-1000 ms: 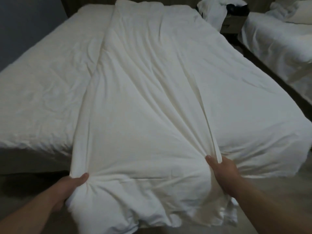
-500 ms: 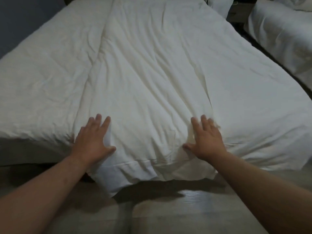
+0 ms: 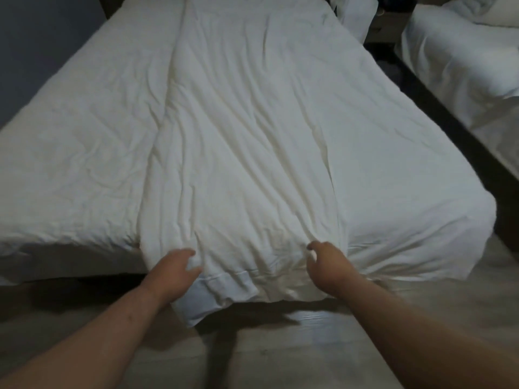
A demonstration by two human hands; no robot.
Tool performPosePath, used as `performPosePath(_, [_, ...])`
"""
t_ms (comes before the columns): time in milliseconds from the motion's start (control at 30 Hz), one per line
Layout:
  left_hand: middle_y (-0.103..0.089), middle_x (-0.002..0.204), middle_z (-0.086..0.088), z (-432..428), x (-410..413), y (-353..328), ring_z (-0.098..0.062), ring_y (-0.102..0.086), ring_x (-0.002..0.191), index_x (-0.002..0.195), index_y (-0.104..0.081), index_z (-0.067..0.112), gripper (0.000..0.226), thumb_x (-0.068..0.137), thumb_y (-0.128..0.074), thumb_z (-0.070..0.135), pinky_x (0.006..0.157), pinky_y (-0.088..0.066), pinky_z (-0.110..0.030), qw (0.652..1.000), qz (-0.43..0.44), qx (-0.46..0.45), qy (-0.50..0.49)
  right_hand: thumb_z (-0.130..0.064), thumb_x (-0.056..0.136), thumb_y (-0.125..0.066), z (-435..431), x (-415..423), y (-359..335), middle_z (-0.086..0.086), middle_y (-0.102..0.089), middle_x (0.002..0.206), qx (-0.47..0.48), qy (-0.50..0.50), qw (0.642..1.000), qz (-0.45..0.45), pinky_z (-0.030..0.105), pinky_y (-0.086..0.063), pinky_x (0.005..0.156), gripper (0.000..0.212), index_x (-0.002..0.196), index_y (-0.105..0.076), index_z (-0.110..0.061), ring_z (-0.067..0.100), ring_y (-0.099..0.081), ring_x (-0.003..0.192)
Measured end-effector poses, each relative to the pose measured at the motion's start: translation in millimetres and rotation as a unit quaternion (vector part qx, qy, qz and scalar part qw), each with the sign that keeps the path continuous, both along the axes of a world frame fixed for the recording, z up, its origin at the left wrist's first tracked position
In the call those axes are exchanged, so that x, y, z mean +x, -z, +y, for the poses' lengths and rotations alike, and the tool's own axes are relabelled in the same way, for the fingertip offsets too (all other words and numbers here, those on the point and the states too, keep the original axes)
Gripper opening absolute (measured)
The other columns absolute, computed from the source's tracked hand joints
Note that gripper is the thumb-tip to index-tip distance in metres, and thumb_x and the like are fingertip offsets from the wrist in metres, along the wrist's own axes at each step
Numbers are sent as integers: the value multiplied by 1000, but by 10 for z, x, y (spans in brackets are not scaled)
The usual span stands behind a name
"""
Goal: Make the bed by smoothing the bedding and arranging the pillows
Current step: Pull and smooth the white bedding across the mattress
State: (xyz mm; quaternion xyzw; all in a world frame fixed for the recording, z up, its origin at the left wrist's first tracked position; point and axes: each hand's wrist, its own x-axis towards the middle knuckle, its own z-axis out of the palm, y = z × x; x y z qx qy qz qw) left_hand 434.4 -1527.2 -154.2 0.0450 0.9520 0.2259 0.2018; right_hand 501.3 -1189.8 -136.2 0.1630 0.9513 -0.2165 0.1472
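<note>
Where the big bed [image 3: 70, 164] filled most of the view, its white sheet lay bare on the left side w/ many small creases. The duvet [image 3: 252, 136], also white, ran the bed's length over the middle & right. Its left edge made a long fold from head to foot, & its near end hung over the foot of the bed toward the floor [image 3: 280, 357]. Long wrinkles ran down it & drew together at the near end. A 2nd bed [image 3: 455, 60] w/ rumpled white bedding stood to the right, a dark strip [image 3: 438, 119] btwn the two. A grey-blue wall [image 3: 42, 51] showed at far left. A heap of white cloth [image 3: 354, 21] lay by the big bed's far right corner; couldn't tell what it was.

Both bare forearms reached in from below. The L hand [image 3: 174, 272] sat near the duvet's near-left corner, fingers [image 3: 186, 252] curled over a fold & thumb against it, grasping the cloth. The R hand [image 3: 328, 266] sat well to the right along the same near end. Its forefinger [image 3: 313, 245] was hooked w/ cloth bunched btwn it & the thumb, so it was grasping too; its other fingers were hidden. The hem band [image 3: 224, 287] hung btwn the 2 hands, just below the fingertips.
</note>
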Motion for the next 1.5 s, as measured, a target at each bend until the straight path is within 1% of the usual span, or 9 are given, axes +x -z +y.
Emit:
performPosePath(133, [-67, 95, -3, -108, 646, -586, -18, -62, 90, 91, -65, 23, 4, 87, -66, 24, 77, -43, -22, 994, -98, 41, 37, -25, 89, -54, -245, 709, -537, 6, -61, 124, -55, 29, 996, -63, 25, -40, 95, 33, 121, -61, -19, 22, -55, 117])
performPosePath(200, [-68, 85, -5, -175, 943, -923, -21, -63, 84, 78, -66, 17, 10, 86, -66, 22, 73, -44, -29, 991, -112, 52, 41, -25, 89, -53, -380, 1068, -894, 4, -65, 115, -73, 39, 993, -81, 24, -42, 86, 26, 112, -64, -19, 21, -58, 111])
performPosePath(267, [-69, 83, -6, -239, 1211, -1293, -22, -64, 84, 80, -69, 11, 11, 85, -66, 19, 74, -47, -31, 990, -116, 68, 36, -26, 90, -53, -503, 1412, -1257, 1, -65, 118, -82, 51, 992, -85, 23, -42, 88, 29, 116, -63, -19, 17, -58, 111])
performPosePath(433, [-69, 93, -4, -337, 1866, -2160, -16, -64, 88, 87, -68, 18, 5, 87, -66, 13, 80, -46, -24, 988, -106, 108, 29, -29, 91, -52, -790, 2279, -1972, -1, -63, 122, -88, 59, 989, -108, 22, -41, 91, 34, 123, -61, -21, 15, -57, 112])
performPosePath(567, [-69, 91, 1, -312, 2398, -2556, -11, -63, 87, 85, -67, 25, 8, 87, -66, 17, 77, -45, -22, 985, -116, 121, 34, -25, 89, -54, -865, 2937, -2240, 0, -66, 117, -126, 115, 979, -116, 21, -44, 87, 32, 118, -65, -20, 14, -60, 106])
performPosePath(667, [-69, 90, 7, -208, 2640, -2622, -5, -63, 85, 82, -67, 28, 9, 87, -66, 21, 76, -45, -18, 983, -132, 102, 83, -21, 88, -56, -704, 3365, -2260, 3, -67, 115, -147, 168, 968, -113, 22, -45, 86, 28, 114, -67, -15, 16, -61, 104])
performPosePath(800, [-70, 92, 5, 79, 2745, -2638, -4, -64, 87, 88, -72, 20, 7, 88, -65, 23, 81, -48, -21, 979, -137, 66, 137, -20, 86, -57, -289, 3848, -2224, 4, -68, 112, -152, 194, 961, -128, 20, -43, 85, 26, 110, -68, -14, 16, -62, 105])
performPosePath(1067, [-69, 100, 2, 1083, 2828, -2575, -10, -63, 93, 99, -70, 18, 13, 89, -64, 23, 84, -46, -22, 978, -150, 6, 147, -19, 88, -59, 869, 4464, -2177, 5, -68, 106, -156, 247, 946, -142, 21, -45, 81, 24, 109, -67, -12, 17, -63, 99])
performPosePath(1500, [-66, 103, 4, 3079, 2490, -2683, -10, -60, 96, 106, -70, 17, 21, 90, -62, 29, 88, -45, -23, 955, -149, -2, 257, -22, 88, -57, 2424, 4416, -2349, -1, -65, 99, -154, 285, 940, -107, 21, -41, 75, 28, 113, -65, -14, 14, -60, 90])
